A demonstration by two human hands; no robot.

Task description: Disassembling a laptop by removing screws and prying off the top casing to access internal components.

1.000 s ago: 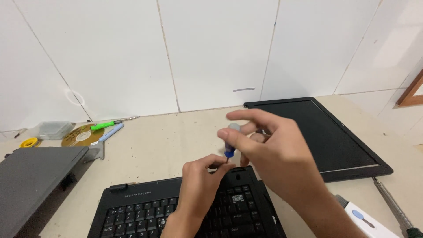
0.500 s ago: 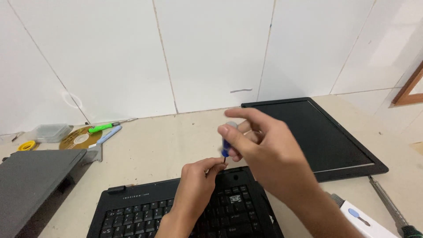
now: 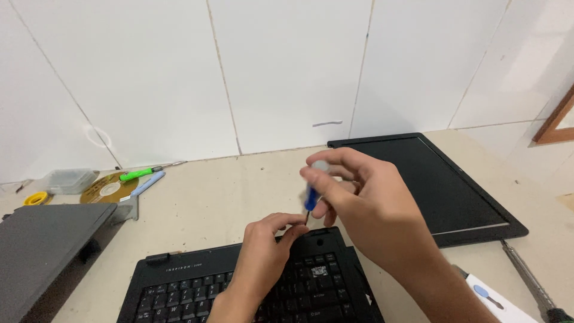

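Pinching a blue screwdriver [image 3: 311, 196] upright, our right hand [image 3: 365, 200] is driving while our left hand [image 3: 266, 251] is steadying its tip at the laptop base [image 3: 179, 281].

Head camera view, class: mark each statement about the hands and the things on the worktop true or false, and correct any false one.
1. The right hand grips a small blue-handled screwdriver upright. True.
2. The left hand rests at the back edge of the black laptop keyboard. True.
3. The detached black screen panel lies to the left of the keyboard. False: it lies to the right, against the tiled wall.
4. A green-handled screwdriver lies near a gold disc at the left. True.
5. The left hand holds a yellow tape roll. False: the yellow roll lies untouched at the far left.
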